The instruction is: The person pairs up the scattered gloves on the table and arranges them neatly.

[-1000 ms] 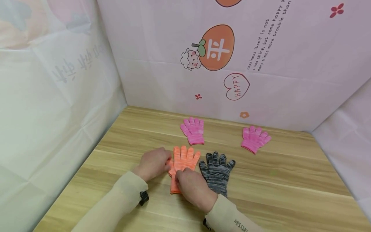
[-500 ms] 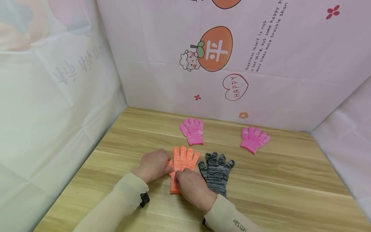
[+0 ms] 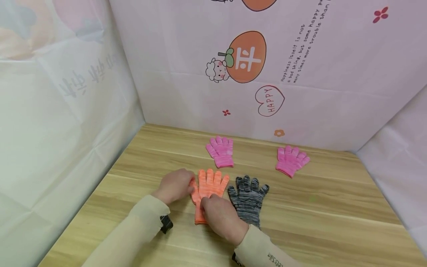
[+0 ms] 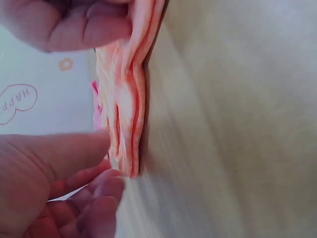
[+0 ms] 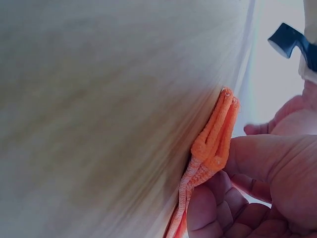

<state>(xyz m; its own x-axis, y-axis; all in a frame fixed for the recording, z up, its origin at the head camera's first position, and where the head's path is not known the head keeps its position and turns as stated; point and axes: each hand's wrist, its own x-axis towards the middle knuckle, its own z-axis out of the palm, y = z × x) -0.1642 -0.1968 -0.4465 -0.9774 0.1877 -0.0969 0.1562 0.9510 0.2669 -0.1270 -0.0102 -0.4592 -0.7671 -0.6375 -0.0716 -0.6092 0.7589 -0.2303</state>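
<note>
An orange knitted glove (image 3: 208, 185) lies on the table with its fingers pointing away. My left hand (image 3: 175, 185) is at the glove's left side and pinches its thumb part between thumb and fingers. On the cuff side, my right hand (image 3: 222, 217) pinches the knit, its thumb and forefinger (image 5: 203, 198) meeting a fold of orange fabric. Layers show along the glove's edge in the left wrist view; whether a second glove lies beneath, I cannot tell. A grey-and-black striped glove (image 3: 248, 200) lies just right of it, its cuff partly hidden by my right arm.
Two pink gloves, a left one (image 3: 221, 151) and a right one (image 3: 291, 161), lie apart near the back of the wooden table (image 3: 333, 207). Printed white cloth walls stand behind (image 3: 186, 92) and at both sides.
My left hand has shifted slightly up and left, and the orange glove's thumb part now sticks out further to the left. My right hand has stayed about where it was.
</note>
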